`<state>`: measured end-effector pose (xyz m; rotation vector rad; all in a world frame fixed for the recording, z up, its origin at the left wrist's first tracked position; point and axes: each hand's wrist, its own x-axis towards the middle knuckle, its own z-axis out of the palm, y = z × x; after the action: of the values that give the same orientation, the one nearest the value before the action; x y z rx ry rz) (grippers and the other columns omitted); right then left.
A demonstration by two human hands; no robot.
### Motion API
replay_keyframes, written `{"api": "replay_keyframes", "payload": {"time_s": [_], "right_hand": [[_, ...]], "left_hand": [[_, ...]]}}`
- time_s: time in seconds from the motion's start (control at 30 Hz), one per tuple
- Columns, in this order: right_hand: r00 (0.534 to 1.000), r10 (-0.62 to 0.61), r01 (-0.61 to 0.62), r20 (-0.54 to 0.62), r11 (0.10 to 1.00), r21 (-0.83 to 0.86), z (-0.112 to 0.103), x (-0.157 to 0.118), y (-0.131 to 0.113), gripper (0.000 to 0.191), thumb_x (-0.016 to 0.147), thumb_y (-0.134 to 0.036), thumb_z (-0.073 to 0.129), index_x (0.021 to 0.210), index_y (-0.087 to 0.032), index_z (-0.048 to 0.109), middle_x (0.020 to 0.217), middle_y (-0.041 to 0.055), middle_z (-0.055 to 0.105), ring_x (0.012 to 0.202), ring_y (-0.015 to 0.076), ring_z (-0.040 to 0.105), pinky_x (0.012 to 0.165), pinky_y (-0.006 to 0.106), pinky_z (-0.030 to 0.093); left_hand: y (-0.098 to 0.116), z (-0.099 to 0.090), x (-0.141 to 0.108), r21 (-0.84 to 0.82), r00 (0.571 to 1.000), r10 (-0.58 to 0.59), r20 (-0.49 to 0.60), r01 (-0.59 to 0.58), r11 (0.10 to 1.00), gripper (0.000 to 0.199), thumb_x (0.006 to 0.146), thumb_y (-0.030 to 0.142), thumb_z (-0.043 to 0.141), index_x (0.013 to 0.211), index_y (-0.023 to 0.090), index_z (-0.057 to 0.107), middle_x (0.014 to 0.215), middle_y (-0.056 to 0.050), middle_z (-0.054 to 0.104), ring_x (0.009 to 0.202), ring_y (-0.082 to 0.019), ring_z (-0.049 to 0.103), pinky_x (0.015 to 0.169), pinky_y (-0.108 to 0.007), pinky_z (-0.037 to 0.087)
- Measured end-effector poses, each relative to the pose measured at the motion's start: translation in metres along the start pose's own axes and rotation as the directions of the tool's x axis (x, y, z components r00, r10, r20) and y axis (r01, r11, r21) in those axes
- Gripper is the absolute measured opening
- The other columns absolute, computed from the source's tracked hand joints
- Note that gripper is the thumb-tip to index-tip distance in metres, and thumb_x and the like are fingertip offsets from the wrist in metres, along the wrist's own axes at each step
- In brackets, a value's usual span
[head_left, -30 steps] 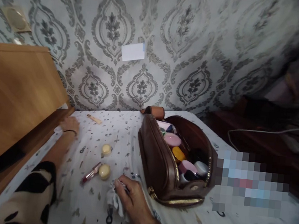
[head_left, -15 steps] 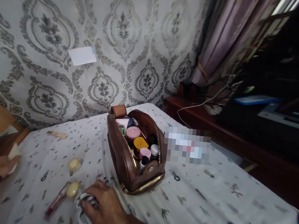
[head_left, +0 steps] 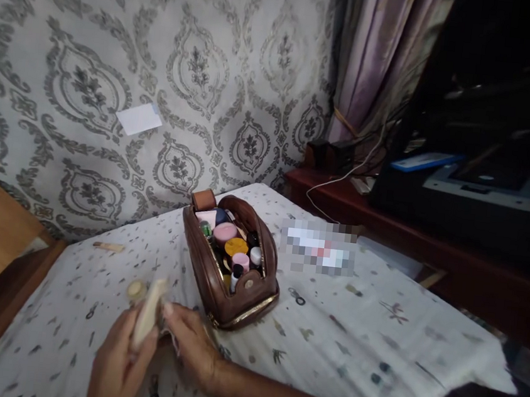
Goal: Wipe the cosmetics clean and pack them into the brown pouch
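Evidently it's two-handed handling, calling for a steady hold: near-left of the brown toiletry bag (head_left: 204, 290), the left hand (head_left: 121, 360) clasps a slim beige item (head_left: 148, 317); the right hand (head_left: 195, 349) is alongside, grip too blurred to tell.

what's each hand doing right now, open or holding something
Left hand: closed around a pale cream item.
Right hand: partly curled, close beside that item; blur hides whether it holds anything.

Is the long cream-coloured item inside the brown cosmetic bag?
No, the left hand grips the long cream-coloured item outside the brown cosmetic bag, to its left in the view.
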<state>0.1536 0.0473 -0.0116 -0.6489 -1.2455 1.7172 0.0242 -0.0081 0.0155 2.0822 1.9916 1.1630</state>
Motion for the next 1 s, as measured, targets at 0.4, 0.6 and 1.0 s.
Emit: {"api": "replay_keyframes", "payload": {"time_s": [0.4, 0.6, 1.0], "right_hand": [[0.897, 0.419, -0.306, -0.140, 0.817, 0.488, -0.005, -0.009, -0.005, 0.037, 0.069, -0.051, 0.074, 0.088, -0.021, 0.067, 0.084, 0.0004, 0.069, 0.081, 0.0172, 0.062, 0.067, 0.025, 0.048], [0.897, 0.443, -0.383, 0.020, 0.753, 0.535, -0.004, -0.009, -0.013, 0.036, 0.083, -0.053, 0.063, 0.094, -0.018, 0.064, 0.073, 0.0015, 0.068, 0.066, 0.0163, 0.064, 0.060, 0.029, 0.053], [0.910, 0.413, -0.368, -0.043, 0.850, 0.376, -0.004, -0.009, -0.005, 0.060, 0.084, -0.074, 0.046, 0.102, -0.020, 0.066, 0.071, 0.0040, 0.068, 0.064, 0.0207, 0.066, 0.048, 0.030, 0.051]], "left_hand": [[-0.005, 0.022, -0.021, -0.026, 0.989, 0.141, -0.043, -0.142, 0.990, 0.041, 0.098, 0.031, 0.038, 0.137, 0.023, 0.047, 0.134, -0.012, 0.054, 0.126, -0.026, 0.049, 0.105, -0.047, 0.041], [-0.008, 0.023, -0.020, -0.120, 0.995, 0.017, 0.096, -0.005, 0.993, 0.043, 0.097, 0.034, 0.044, 0.137, 0.019, 0.049, 0.137, -0.013, 0.058, 0.126, -0.026, 0.054, 0.105, -0.044, 0.044], [-0.008, 0.012, -0.021, -0.090, 0.975, -0.058, -0.216, 0.039, 0.995, 0.027, 0.095, 0.031, 0.048, 0.119, 0.021, 0.057, 0.116, -0.008, 0.067, 0.107, -0.023, 0.063, 0.092, -0.037, 0.049]]}}
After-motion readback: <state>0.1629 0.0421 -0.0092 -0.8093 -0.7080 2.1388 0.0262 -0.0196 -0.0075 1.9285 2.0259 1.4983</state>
